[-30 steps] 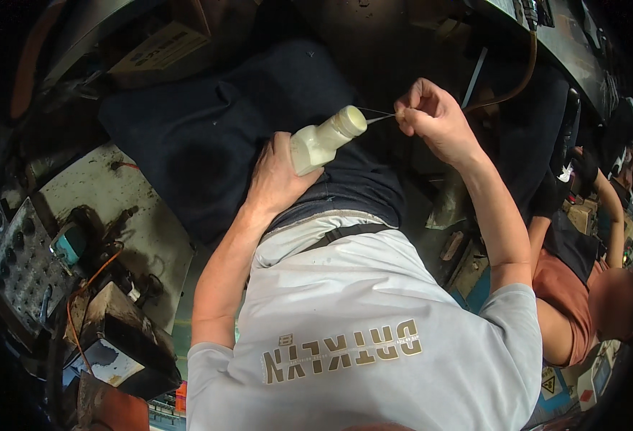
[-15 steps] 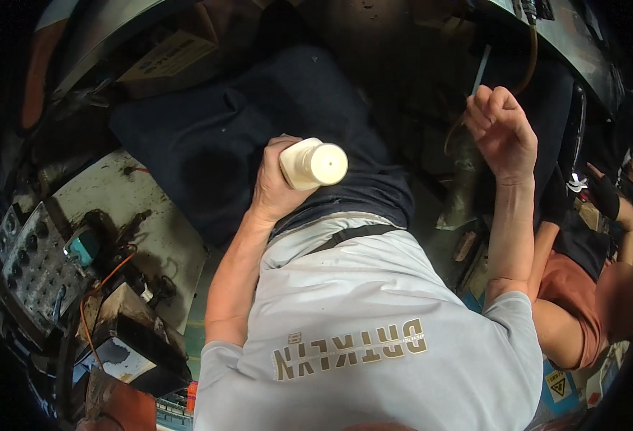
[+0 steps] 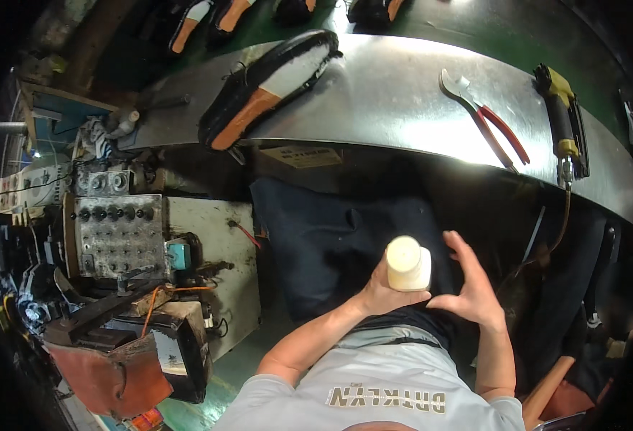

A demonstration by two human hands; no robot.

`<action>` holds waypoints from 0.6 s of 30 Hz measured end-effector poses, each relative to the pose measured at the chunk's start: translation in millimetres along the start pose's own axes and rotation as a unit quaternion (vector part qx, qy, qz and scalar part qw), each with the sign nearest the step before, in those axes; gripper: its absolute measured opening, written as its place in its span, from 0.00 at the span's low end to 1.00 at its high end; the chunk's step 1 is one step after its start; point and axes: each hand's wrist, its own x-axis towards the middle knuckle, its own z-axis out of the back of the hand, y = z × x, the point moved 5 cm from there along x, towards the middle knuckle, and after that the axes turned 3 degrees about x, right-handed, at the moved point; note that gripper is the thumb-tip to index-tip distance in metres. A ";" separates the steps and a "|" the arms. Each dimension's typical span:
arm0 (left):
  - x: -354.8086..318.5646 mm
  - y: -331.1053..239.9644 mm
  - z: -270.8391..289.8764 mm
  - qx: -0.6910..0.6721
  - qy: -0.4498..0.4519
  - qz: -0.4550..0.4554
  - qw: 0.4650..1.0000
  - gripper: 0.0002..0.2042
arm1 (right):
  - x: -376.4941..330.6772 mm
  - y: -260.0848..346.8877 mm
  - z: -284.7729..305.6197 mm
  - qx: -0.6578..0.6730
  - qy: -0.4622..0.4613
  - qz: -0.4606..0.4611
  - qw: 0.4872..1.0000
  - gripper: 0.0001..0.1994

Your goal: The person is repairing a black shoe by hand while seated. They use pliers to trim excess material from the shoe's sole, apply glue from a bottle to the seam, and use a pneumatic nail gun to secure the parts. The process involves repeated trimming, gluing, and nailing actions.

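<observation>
My left hand (image 3: 379, 294) is wrapped round a cream-white plastic bottle (image 3: 408, 266), its round cap turned up toward the head view. What the bottle contains does not show. Close by on the right, my right hand (image 3: 472, 287) has thumb and fingers apart, with nothing between them. Both hands are over my lap, above the dark trousers (image 3: 338, 223). Beyond them, a black lace-up shoe (image 3: 277, 90) lies on the metal bench (image 3: 381, 100) with its tan and white sole showing.
Red-handled pincers (image 3: 485, 122) and a yellow-black air tool (image 3: 562, 118) on a hose lie at the bench's right. More shoes (image 3: 230, 14) stand behind the bench. A machine control panel (image 3: 119, 237) is at the left. Another person's arm (image 3: 552, 388) shows at lower right.
My view has swung up, bringing the bench and shoe into sight. My right hand has come down from its raised place to beside the bottle, its fingers spreading. My left hand still holds the bottle.
</observation>
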 end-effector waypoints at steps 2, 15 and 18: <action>11.4 -1.4 -8.4 -0.077 0.051 0.042 0.995 0.42 | 15.9 5.9 -16.6 0.061 0.031 0.040 0.997 0.57; 174.4 -251.5 155.2 0.541 -0.180 -0.266 0.777 0.25 | 27.0 -17.3 -16.2 0.381 -0.044 0.041 0.923 0.48; 239.0 -243.4 232.7 0.655 -0.051 -0.071 0.751 0.38 | 29.0 -5.9 -13.4 0.422 -0.052 0.055 0.903 0.49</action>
